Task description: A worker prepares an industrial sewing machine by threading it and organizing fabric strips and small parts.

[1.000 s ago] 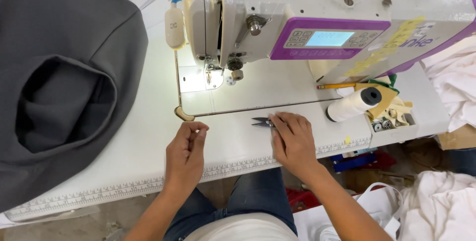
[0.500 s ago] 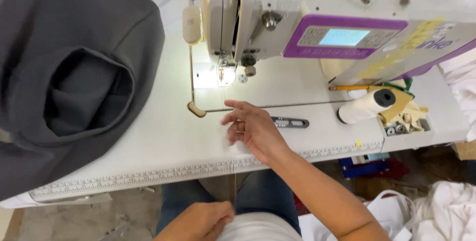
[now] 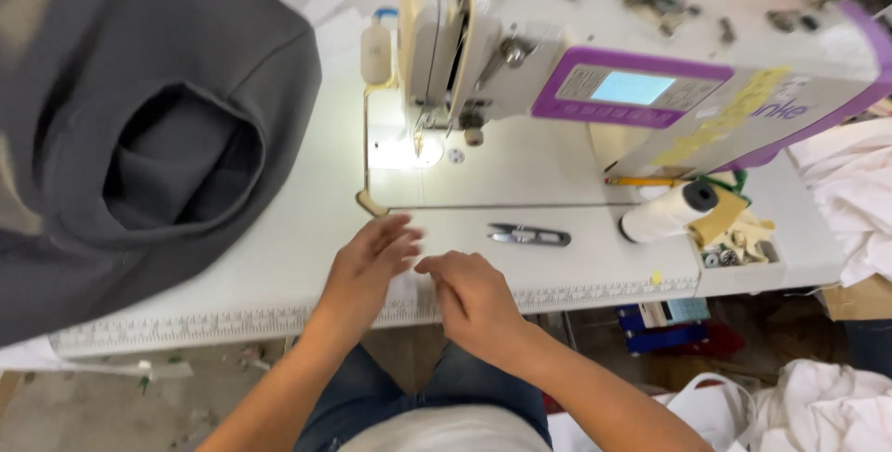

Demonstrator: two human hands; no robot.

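I see the garment [image 3: 139,136] lying left of the sewing machine [image 3: 595,71] on the surface [image 3: 279,266]. The snips [image 3: 530,235] lie before the machine (thread cone [image 3: 664,213] to their right).
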